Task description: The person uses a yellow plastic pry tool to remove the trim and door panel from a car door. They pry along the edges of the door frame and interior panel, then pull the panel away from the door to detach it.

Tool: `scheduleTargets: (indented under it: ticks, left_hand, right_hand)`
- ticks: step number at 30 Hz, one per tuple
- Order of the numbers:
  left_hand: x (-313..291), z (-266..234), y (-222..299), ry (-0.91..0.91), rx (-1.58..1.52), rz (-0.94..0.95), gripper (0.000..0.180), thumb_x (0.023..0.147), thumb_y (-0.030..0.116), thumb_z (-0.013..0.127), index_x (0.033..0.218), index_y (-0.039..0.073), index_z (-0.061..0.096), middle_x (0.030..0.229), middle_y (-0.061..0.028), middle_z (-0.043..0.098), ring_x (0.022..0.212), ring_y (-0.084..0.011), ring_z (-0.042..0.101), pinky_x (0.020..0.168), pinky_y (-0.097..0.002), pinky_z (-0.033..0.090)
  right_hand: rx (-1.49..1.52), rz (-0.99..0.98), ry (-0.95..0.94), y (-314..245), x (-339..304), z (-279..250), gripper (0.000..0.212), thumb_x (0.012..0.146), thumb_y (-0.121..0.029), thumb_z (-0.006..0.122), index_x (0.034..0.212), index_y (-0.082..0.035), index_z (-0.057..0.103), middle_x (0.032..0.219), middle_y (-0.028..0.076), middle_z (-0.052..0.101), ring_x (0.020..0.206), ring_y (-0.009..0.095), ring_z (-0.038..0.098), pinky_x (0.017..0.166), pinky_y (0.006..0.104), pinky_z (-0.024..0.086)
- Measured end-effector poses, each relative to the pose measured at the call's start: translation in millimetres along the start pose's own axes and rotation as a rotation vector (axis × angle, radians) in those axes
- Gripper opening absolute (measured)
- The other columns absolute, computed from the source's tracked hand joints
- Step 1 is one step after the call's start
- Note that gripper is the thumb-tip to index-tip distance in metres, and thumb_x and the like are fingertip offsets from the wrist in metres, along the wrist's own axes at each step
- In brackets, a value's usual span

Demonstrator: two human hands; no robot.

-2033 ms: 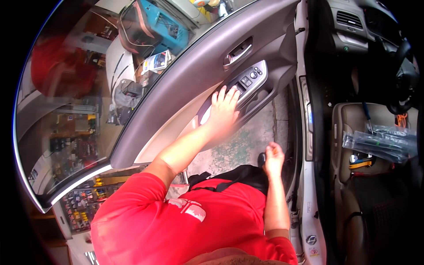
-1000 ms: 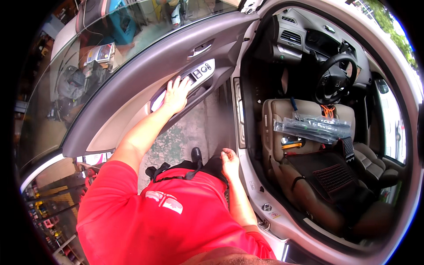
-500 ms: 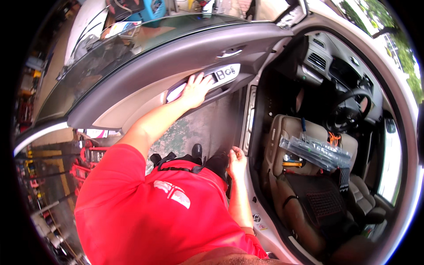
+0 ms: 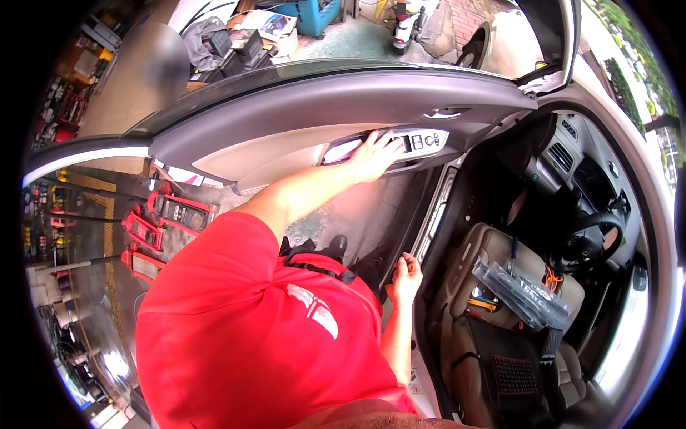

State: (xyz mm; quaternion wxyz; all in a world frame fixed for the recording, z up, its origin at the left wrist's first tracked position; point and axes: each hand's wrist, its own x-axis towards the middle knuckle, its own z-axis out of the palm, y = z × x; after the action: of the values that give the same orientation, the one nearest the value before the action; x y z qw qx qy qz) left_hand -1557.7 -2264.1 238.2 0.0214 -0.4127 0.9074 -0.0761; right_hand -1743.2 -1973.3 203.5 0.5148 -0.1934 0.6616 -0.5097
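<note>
An open car door (image 4: 300, 100) with a grey and beige inner panel stands across the upper middle. My left hand (image 4: 376, 155) rests on its silver window-switch panel (image 4: 427, 141), fingers stretched over the switches. A chrome inner door handle (image 4: 446, 113) sits just beyond. Only a narrow strip of dark window glass (image 4: 214, 94) shows above the door's top edge. Lower down, by the door sill (image 4: 437, 214), hangs my right hand (image 4: 405, 277) with fingers curled together. Whether they hold anything small is hidden.
On the beige driver's seat (image 4: 468, 257) lie a clear plastic-wrapped bundle (image 4: 522, 292), an orange cord (image 4: 551, 279) and a yellow-handled tool (image 4: 483, 304). The steering wheel (image 4: 599, 236) is at the right. Red floor jacks (image 4: 175, 213) stand behind the door; a blue crate (image 4: 311, 16) is beyond it.
The view has shifted, so door and seat sit lower and further right. Less window glass shows above the door. My left hand stays on the switch panel; my right hand remains curled.
</note>
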Motion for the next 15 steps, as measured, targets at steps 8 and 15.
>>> scheduleTargets:
  ticks: [8,15]
  left_hand:
    - [0.8,-2.2,1.8,-0.007,-0.008,-0.005,0.063,0.094,0.019,0.054,0.155,0.009,0.04,0.163,-0.0111,0.033,0.15,-0.034,0.028,0.119,-0.0555,0.023]
    - [5.4,2.1,2.0,0.013,-0.055,-0.013,0.066,0.088,0.015,0.06,0.151,0.007,0.044,0.16,-0.0133,0.036,0.148,-0.0362,0.032,0.115,-0.0558,0.03]
  right_hand:
    - [0.008,0.021,-0.01,0.6,-5.8,7.5,0.016,0.101,-0.01,0.062,0.115,-0.004,0.065,0.077,-0.002,0.059,0.054,0.003,0.044,0.047,0.0196,0.033]
    - [-0.03,0.037,-0.007,5.4,-8.8,10.0,0.021,0.101,-0.009,0.063,0.12,-0.001,0.064,0.089,0.0,0.064,0.079,0.009,0.058,0.071,0.0237,0.048]
